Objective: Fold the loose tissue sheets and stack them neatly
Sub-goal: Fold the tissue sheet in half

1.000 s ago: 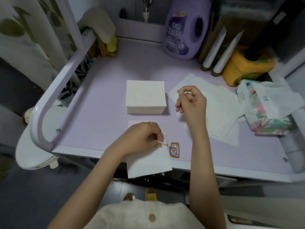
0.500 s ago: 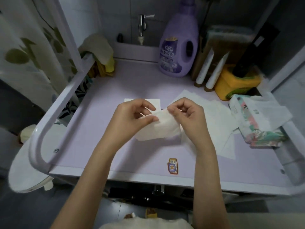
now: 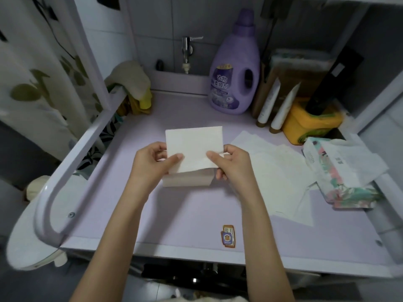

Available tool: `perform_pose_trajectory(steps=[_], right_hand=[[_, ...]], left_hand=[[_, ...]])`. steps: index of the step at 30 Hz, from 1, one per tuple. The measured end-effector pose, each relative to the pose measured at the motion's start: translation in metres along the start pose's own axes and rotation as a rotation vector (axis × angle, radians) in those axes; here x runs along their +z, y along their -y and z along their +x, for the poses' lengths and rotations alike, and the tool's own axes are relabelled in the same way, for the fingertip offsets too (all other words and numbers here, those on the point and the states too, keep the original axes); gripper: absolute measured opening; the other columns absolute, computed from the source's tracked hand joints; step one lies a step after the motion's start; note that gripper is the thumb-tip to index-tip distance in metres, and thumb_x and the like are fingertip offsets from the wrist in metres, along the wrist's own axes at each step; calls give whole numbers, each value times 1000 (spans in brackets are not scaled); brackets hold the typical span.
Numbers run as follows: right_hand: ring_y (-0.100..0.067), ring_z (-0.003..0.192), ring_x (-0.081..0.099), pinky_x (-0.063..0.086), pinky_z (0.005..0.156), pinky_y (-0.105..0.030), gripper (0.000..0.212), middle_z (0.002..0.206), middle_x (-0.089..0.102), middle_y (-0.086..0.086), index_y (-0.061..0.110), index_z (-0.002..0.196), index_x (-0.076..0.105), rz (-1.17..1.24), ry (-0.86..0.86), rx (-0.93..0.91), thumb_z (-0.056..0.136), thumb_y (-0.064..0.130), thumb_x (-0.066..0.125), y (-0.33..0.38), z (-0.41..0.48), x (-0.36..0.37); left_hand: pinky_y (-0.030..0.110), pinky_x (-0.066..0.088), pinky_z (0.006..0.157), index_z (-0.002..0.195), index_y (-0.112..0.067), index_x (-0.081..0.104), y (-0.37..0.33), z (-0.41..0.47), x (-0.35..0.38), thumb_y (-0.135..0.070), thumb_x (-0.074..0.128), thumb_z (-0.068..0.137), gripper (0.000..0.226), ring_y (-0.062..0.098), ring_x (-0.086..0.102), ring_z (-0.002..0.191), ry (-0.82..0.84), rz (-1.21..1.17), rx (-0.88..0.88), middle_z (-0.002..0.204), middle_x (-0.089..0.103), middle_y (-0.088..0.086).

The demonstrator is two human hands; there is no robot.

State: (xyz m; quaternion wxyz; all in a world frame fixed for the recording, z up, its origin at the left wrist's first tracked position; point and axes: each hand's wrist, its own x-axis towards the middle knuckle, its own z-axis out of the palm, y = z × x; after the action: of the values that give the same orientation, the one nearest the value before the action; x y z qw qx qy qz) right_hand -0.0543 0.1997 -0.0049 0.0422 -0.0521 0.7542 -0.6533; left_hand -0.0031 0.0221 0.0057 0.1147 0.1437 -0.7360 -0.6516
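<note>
1. Thin white folded tissue sheet (image 3: 194,144), rectangular, is held by both hands at its near edge. Left hand (image 3: 152,164) pinches the near left corner with the thumb on top. Right hand (image 3: 233,164) pinches the near right corner the same way. Fingers of both are grasping the sheet.
2. The sheet is directly over the white block-shaped stack of folded tissues (image 3: 187,179), mid-way across the lilac bench (image 3: 185,214). Only the stack's near face shows. Cannot tell whether the sheet rests on it yet.
3. Risk A, skewed landing: the sheet's near edge runs slanted against the stack's near edge. Let go like this, it would likely sit crooked and spoil the neat pile.
4. Risk B, fold opening: the near right corner looks rumpled. Soft paper with a weak crease may spring apart once the pinch goes, unless it is pressed flat.
5. Risk C, tearing: two pinches pulling apart on thin tissue could rip it.
6. Risk D, stack shift: a hard press on the near edge could slide the top layers toward the far side.
7. Risk E: the right forearm passes just beside the loose flat white tissue sheets (image 3: 281,171) lying right of the stack. A brush could drag them.
</note>
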Motion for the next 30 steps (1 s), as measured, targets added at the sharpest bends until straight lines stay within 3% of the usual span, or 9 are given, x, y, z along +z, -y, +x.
perform_pose_trajectory(steps=[3, 6, 9, 12, 16, 21, 30], right_hand=[[-5, 36, 47, 37, 51, -28, 38, 48, 50, -7, 1, 66, 51, -72, -37, -3, 90, 26, 67, -7, 5, 9], [-12, 48, 44, 35, 59, -31, 44, 55, 47, -18, 0, 64, 49, -194, -30, -33, 89, 33, 65, -19, 8, 9], [-11, 53, 36, 30, 57, -28, 41, 53, 41, -1, 13, 57, 48, -277, 18, -34, 88, 32, 66, -27, 11, 6], [-11, 55, 34, 30, 57, -28, 40, 56, 38, -1, 13, 59, 46, -300, 49, -26, 89, 32, 65, -34, 11, 5], [-16, 58, 36, 30, 62, -30, 43, 58, 42, -5, 4, 63, 47, -212, 68, 5, 87, 34, 66, -42, 15, 4], [-15, 57, 33, 28, 61, -28, 41, 56, 39, -3, 9, 61, 46, -207, 73, 16, 87, 32, 68, -44, 16, 6], [-16, 57, 30, 26, 63, -29, 42, 54, 34, 0, 1, 65, 44, -132, 93, 19, 87, 27, 69, -44, 16, 6]], left_hand=[[23, 49, 56, 82, -12, 66, 8, 5, -3, -9, 70, 85, 5, 11, 61, 65, -68, 42, 0, 76, 65, 7], [30, 43, 62, 74, -15, 65, 19, 11, -6, -17, 72, 83, 11, 17, 59, 66, -105, 184, 21, 70, 61, 4], [30, 40, 62, 73, -18, 63, 28, 11, -4, -22, 74, 81, 14, 18, 56, 65, -159, 285, 21, 66, 58, -3], [33, 45, 62, 79, -21, 60, 33, 9, 0, -26, 76, 79, 16, 18, 57, 68, -207, 370, 19, 71, 58, -7], [29, 43, 60, 87, -21, 62, 39, 11, -2, -23, 75, 79, 16, 16, 59, 69, -223, 340, 4, 75, 62, -7], [31, 45, 65, 91, -18, 63, 43, 14, -6, -18, 75, 80, 17, 18, 58, 67, -207, 255, -13, 74, 62, -5], [33, 46, 66, 92, -17, 63, 45, 14, -5, -13, 74, 81, 16, 18, 55, 67, -178, 200, -2, 73, 60, -5]])
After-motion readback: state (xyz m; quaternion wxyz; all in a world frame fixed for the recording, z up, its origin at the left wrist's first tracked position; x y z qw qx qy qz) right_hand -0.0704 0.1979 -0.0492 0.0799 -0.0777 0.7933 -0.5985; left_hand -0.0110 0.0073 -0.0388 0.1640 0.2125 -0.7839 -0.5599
